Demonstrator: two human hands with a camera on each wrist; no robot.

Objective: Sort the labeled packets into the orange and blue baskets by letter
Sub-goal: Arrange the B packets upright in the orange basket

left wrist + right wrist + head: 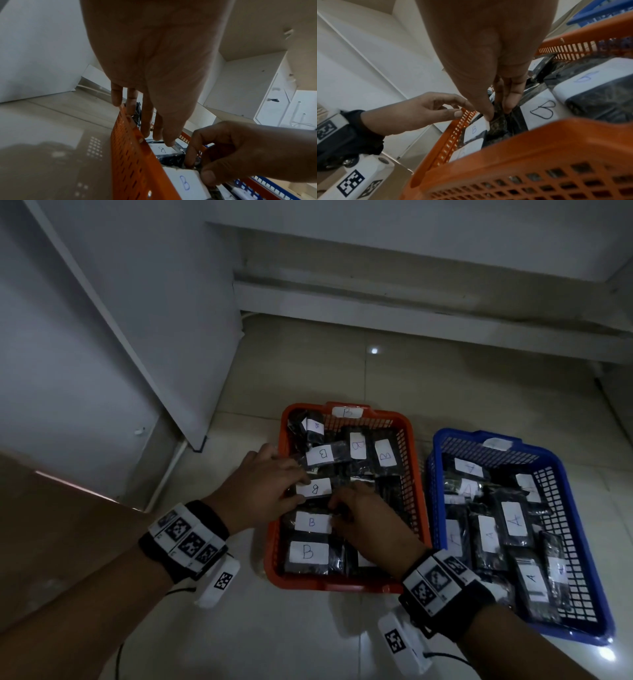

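Note:
An orange basket (342, 585) marked B stands on the floor and holds several dark packets with white B labels. To its right, a blue basket (582, 542) holds several packets labelled A. My left hand (300, 490) reaches over the orange basket's left rim, its straight fingers (145, 121) touching a B packet (313, 487) at mid-basket. Just right of it, my right hand (337, 510) pinches a dark packet (498, 121) between thumb and fingers, beside another B label (185, 181). The label of the pinched packet is hidden.
A white cabinet panel (102, 337) rises at the left and a low white ledge (411, 313) runs along the back. Pale tiled floor (308, 638) lies in front of the baskets. A brown surface (51, 525) sits at the near left.

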